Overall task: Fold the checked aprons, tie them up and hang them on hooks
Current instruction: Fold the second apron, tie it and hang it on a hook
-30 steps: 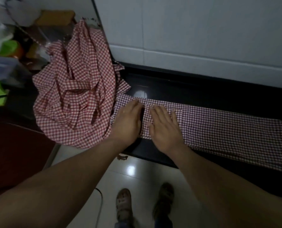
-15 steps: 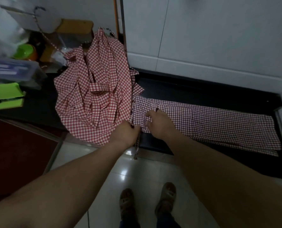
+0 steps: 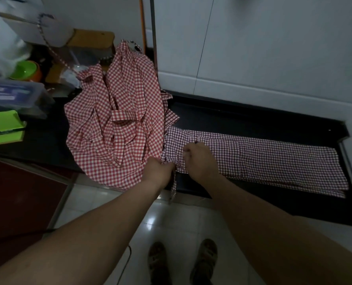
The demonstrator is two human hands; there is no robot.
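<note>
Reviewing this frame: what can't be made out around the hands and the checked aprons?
Head view only:
Right hand: curled fingers hide whether it pinches the folded purple-and-white checked apron.
Crumpled red-and-white checked apron pile: its folds hide how many aprons it holds.
Hooks: outside the frame.
Clutter at the upper left: blurred.

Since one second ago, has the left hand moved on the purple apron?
Yes: the left hand drew back across the purple apron to its near corner at the counter front.
</note>
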